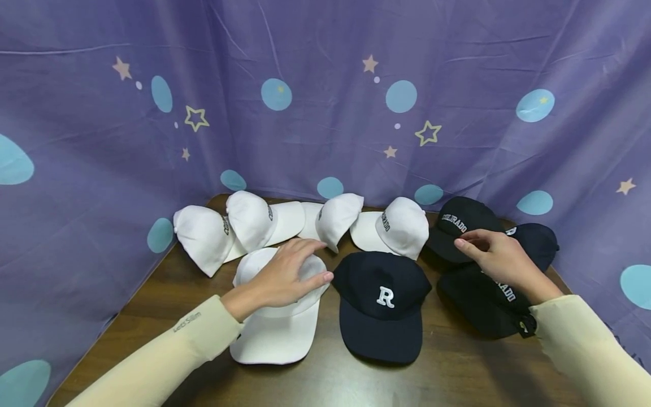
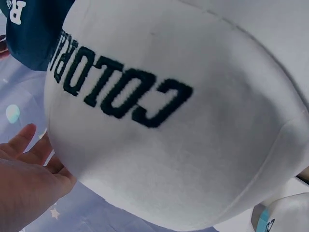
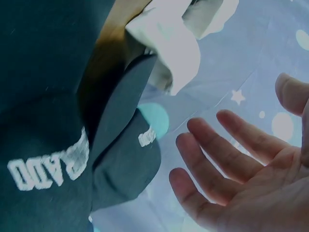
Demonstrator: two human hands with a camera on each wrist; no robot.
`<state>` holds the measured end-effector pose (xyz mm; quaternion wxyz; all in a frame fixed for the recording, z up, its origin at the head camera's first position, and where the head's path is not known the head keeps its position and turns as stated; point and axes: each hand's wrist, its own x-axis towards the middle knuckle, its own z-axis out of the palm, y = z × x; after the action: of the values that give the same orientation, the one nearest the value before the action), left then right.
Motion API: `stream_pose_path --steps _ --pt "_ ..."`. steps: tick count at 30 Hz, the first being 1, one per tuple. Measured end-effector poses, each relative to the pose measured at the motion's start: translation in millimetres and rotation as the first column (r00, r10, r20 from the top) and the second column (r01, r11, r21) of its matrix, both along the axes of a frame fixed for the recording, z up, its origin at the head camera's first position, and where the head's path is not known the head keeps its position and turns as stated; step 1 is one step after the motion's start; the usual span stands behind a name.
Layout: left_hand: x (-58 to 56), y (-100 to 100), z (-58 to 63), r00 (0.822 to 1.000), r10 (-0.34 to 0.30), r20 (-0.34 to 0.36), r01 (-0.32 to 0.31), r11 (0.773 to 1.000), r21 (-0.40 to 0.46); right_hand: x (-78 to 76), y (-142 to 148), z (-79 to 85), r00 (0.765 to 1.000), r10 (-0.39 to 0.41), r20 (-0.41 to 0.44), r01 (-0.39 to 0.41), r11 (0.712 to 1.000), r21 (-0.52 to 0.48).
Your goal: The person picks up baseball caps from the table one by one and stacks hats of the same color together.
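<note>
Both ours: left hand [image 1: 287, 271], right hand [image 1: 500, 257], fingers [image 3: 205, 166] loosely spread.
We hover above a white fabric cap [image 1: 277, 333] and black fabric caps [image 1: 478, 299]; whether the left touches, we cannot tell.

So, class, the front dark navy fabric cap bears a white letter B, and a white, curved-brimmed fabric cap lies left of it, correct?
Not a B: the head view shows a white R on the front dark navy fabric cap. The white, curved-brimmed fabric cap does lie left of it.

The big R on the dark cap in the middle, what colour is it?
The R on the dark cap is white, seen best in the head view.
</note>
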<state>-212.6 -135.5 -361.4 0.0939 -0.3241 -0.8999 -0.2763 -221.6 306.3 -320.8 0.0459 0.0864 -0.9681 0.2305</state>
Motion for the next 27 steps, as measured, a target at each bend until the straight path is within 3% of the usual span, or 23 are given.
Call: stream_pose_path --steps 16,27 --pt "1.5 11.5 1.1 0.999 -0.032 0.001 0.032 0.999 0.019 -5.5 54.3 -9.6 0.986 -0.161 -0.045 0.164 0.984 0.073" --pt "1.9 15.1 0.0 0.999 -0.044 0.021 0.044 0.999 0.012 -4.2 95.0 -13.3 0.962 -0.253 0.105 0.237 0.96 0.148"
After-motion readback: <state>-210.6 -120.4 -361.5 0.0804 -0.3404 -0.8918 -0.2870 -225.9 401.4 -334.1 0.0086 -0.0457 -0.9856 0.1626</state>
